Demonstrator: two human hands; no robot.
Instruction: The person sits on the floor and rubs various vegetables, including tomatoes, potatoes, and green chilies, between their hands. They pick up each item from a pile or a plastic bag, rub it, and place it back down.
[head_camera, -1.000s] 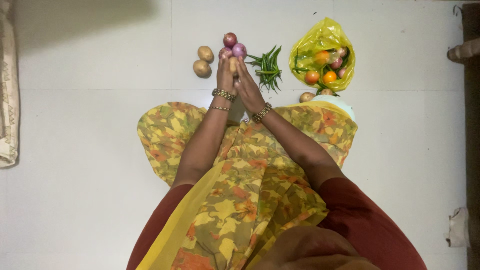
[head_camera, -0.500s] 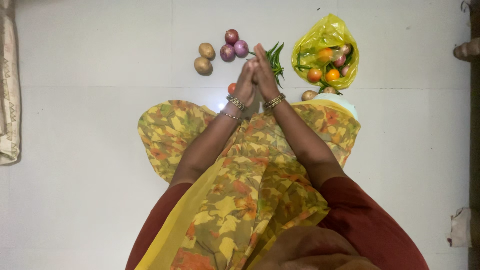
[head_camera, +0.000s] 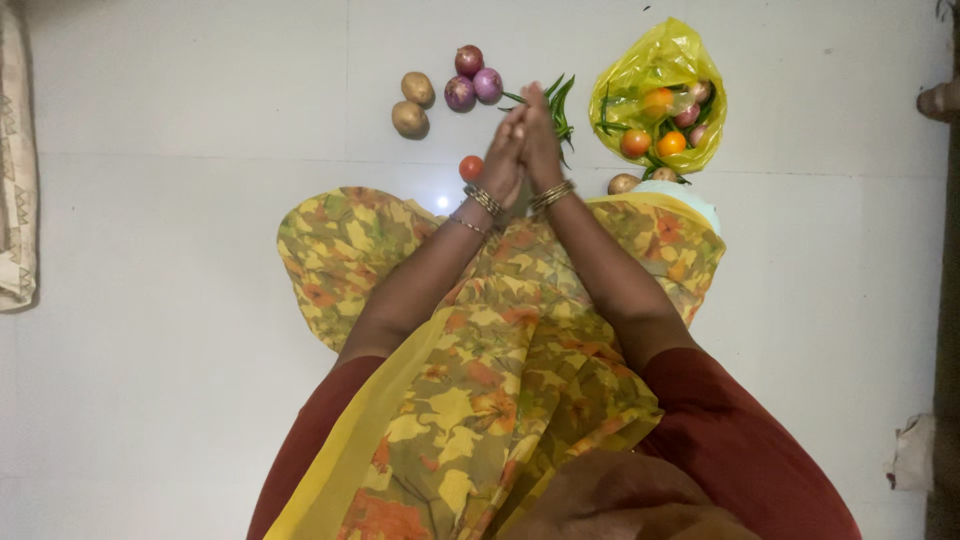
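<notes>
My left hand (head_camera: 505, 150) and my right hand (head_camera: 540, 135) are pressed palm to palm, fingers straight and pointing away from me. They hover just over a bunch of green chillies (head_camera: 562, 105) on the white floor. Whether anything lies between the palms is hidden. A red tomato (head_camera: 471, 168) sits on the floor right beside my left wrist. Three purple onions (head_camera: 468, 60) lie just left of my fingertips, and two potatoes (head_camera: 409, 119) lie further left.
A yellow plastic bag (head_camera: 660, 60) at the right holds tomatoes, onions and chillies. Another potato (head_camera: 622, 184) lies by my right knee. A patterned cloth (head_camera: 15, 170) hangs at the left edge. A white rag (head_camera: 915, 455) lies at the lower right.
My joined hands moved right, from the onions to over the chillies. The potato seen between my fingers a second ago is out of sight. The tomato by my left wrist came into view.
</notes>
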